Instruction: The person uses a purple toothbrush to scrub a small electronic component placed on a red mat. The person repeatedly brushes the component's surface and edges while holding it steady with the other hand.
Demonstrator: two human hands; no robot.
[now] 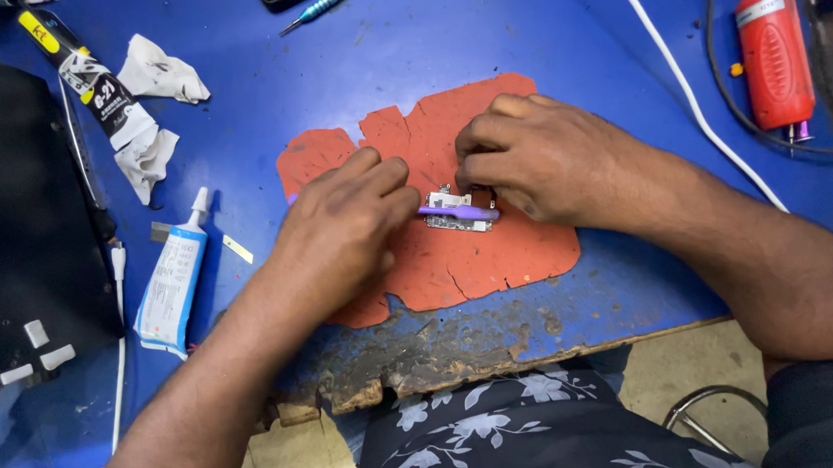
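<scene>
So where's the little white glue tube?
In the head view, the white glue tube lies on the blue table at the left, just beyond the left hand, with a black device on its far side.

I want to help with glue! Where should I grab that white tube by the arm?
Probably the wide flat body of the glue tube, pinched across its two long sides from above. It lies flat, nozzle pointing away, and the crimped near end is thin. The left hand is closest.
</scene>
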